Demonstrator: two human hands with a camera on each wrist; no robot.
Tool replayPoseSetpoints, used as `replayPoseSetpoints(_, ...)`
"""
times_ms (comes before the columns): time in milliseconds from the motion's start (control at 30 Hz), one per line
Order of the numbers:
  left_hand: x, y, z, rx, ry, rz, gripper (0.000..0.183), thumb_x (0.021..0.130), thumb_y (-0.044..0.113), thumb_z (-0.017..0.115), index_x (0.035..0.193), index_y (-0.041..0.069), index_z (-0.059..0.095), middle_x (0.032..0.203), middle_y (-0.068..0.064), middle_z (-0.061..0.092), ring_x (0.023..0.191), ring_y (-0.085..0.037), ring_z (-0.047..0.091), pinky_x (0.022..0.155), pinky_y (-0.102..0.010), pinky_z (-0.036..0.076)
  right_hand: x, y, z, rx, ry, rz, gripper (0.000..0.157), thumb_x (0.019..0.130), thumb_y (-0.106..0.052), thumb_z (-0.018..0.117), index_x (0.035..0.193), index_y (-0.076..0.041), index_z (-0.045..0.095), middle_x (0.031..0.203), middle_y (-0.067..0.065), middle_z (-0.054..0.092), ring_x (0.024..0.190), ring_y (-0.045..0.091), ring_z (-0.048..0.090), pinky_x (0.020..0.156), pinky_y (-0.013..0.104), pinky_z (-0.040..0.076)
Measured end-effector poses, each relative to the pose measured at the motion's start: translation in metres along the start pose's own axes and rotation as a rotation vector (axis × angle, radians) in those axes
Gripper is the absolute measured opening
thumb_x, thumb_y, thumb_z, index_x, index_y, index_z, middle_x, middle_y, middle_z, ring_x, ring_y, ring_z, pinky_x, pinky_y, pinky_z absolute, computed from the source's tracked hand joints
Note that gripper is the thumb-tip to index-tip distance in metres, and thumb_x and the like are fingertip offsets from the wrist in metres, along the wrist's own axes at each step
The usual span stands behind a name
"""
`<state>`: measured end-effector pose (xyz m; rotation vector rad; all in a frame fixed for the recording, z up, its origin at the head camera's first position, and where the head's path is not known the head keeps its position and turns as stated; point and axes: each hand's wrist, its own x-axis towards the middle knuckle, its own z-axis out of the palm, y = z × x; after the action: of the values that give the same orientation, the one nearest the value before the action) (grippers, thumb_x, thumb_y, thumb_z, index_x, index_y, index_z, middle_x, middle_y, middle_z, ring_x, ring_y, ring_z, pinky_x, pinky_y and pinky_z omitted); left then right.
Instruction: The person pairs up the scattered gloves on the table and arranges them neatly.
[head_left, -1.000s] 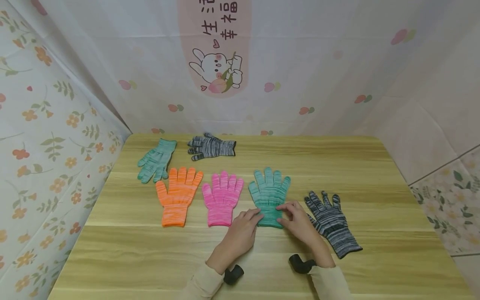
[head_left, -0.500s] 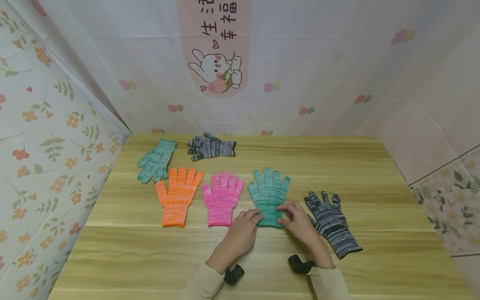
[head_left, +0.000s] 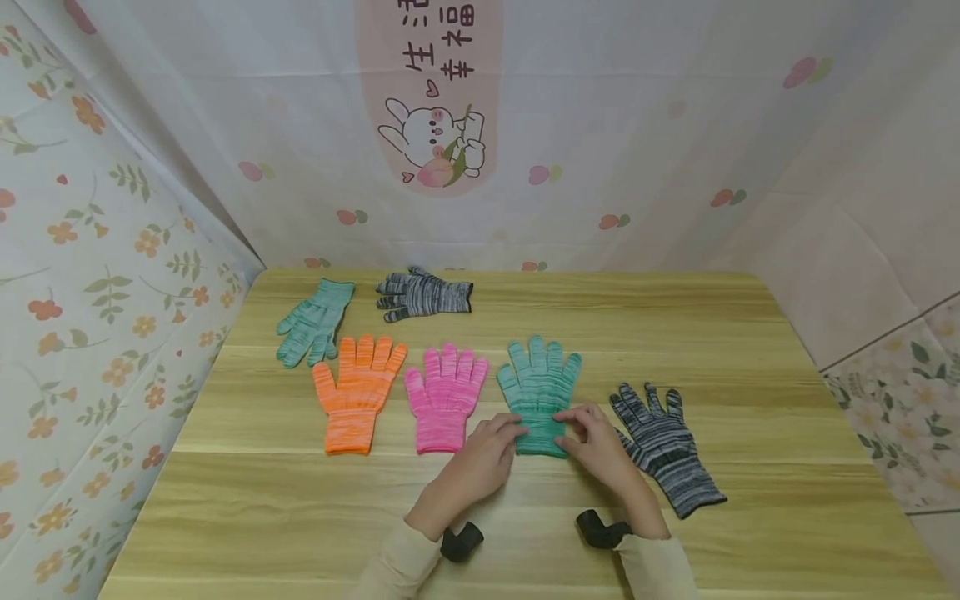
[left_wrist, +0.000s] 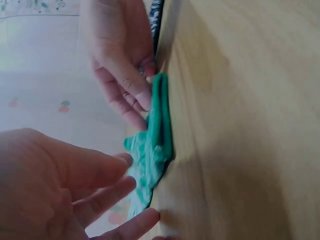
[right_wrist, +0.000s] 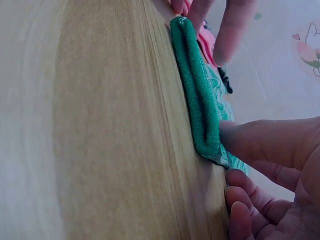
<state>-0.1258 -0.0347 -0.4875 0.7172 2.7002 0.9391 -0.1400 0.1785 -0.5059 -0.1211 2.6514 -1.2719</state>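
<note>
A green knit glove [head_left: 538,392] lies flat on the table, fingers pointing away and its cuff [right_wrist: 197,95] toward the person. At the cuff's left side is my left hand [head_left: 486,454], thumb and fingers apart in the left wrist view, with fingertips by the glove's edge. My right hand [head_left: 596,442] is on the other side, its thumb touching the cuff and its other fingers resting loosely beside it. To the left lie a pink glove [head_left: 444,400] and an orange glove [head_left: 356,396]. A grey-black glove [head_left: 667,450] lies tilted just right of my right hand.
Toward the back left are another green glove [head_left: 315,321] and another grey-black glove [head_left: 425,294]. The wooden table [head_left: 300,525] ends at a printed cloth [head_left: 585,125] behind and a floral cloth [head_left: 97,333] on the left.
My left wrist has shifted slightly left, while its fingertips stay by the green glove. The right hand and the gloves look unmoved.
</note>
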Motion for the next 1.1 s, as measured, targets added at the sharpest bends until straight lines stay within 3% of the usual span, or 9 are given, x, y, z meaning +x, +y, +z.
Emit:
replayPoseSetpoints(100,0.001,-0.005,-0.009,-0.087,0.02,0.002,0.033,0.094,0.007,0.046,0.126,0.009,0.057,0.134,-0.007,0.051,0.124,-0.027,0.047,0.103,-0.044,0.039,0.0,0.001,0.001,-0.006,0.008,0.007,0.026,0.084,-0.012,0.068,0.11,-0.01,0.064,0.1,0.008,0.049,0.084,0.018,0.042,0.074,0.03,0.038)
replayPoseSetpoints(233,0.001,-0.016,-0.031,-0.171,0.108,-0.08,0.039,0.092,0.007,0.05,0.131,0.014,0.052,0.135,-0.007,0.05,0.12,-0.028,0.05,0.098,-0.046,0.043,0.001,0.001,0.0,-0.001,0.009,0.014,0.026,0.084,-0.014,0.068,0.11,-0.009,0.064,0.103,0.009,0.049,0.086,0.019,0.043,0.076,0.032,0.039)
replayPoseSetpoints(433,0.005,-0.052,-0.083,-0.205,0.337,-0.224,0.042,0.091,0.006,0.051,0.133,0.01,0.05,0.139,-0.015,0.044,0.121,-0.037,0.047,0.095,-0.053,0.043,0.0,0.0,-0.002,0.003,0.005,0.014,0.026,0.085,-0.014,0.067,0.11,-0.008,0.064,0.105,0.01,0.05,0.087,0.019,0.045,0.077,0.034,0.04)
replayPoseSetpoints(533,0.006,-0.077,-0.112,-0.178,0.388,-0.301,0.042,0.091,0.006,0.049,0.133,0.005,0.048,0.141,-0.019,0.038,0.123,-0.042,0.041,0.097,-0.056,0.038,0.0,0.0,-0.002,0.005,0.006,0.014,0.026,0.085,-0.013,0.067,0.11,-0.008,0.064,0.104,0.01,0.05,0.088,0.019,0.045,0.077,0.034,0.04)
replayPoseSetpoints(633,0.003,-0.105,-0.135,-0.136,0.369,-0.389,0.045,0.093,0.008,0.047,0.137,-0.001,0.041,0.145,-0.025,0.027,0.133,-0.045,0.024,0.103,-0.06,0.029,0.001,0.001,-0.001,0.008,0.005,0.014,0.027,0.085,-0.013,0.067,0.111,-0.008,0.064,0.106,0.01,0.05,0.09,0.02,0.047,0.08,0.035,0.042)
replayPoseSetpoints(767,-0.003,-0.141,-0.157,-0.087,0.284,-0.463,0.051,0.094,0.01,0.045,0.14,-0.007,0.031,0.147,-0.032,0.014,0.135,-0.051,0.011,0.104,-0.065,0.02,0.002,0.001,0.001,0.008,0.0,0.016,0.027,0.085,-0.013,0.067,0.111,-0.009,0.063,0.108,0.01,0.051,0.091,0.02,0.049,0.081,0.035,0.042)
replayPoseSetpoints(933,-0.008,-0.173,-0.171,-0.046,0.152,-0.459,0.049,0.095,0.014,0.045,0.137,-0.009,0.035,0.147,-0.038,0.007,0.134,-0.055,0.006,0.104,-0.068,0.015,0.001,0.0,0.0,0.009,-0.002,0.019,0.026,0.085,-0.013,0.067,0.11,-0.008,0.063,0.107,0.01,0.05,0.088,0.02,0.046,0.078,0.034,0.041)
replayPoseSetpoints(1100,-0.01,-0.198,-0.175,-0.026,0.09,-0.413,0.048,0.095,0.016,0.043,0.134,-0.011,0.039,0.145,-0.041,0.006,0.131,-0.059,0.005,0.104,-0.069,0.012,0.001,0.0,0.001,0.006,0.001,0.022,0.026,0.084,-0.011,0.067,0.11,-0.009,0.064,0.105,0.009,0.05,0.086,0.019,0.044,0.077,0.032,0.04)
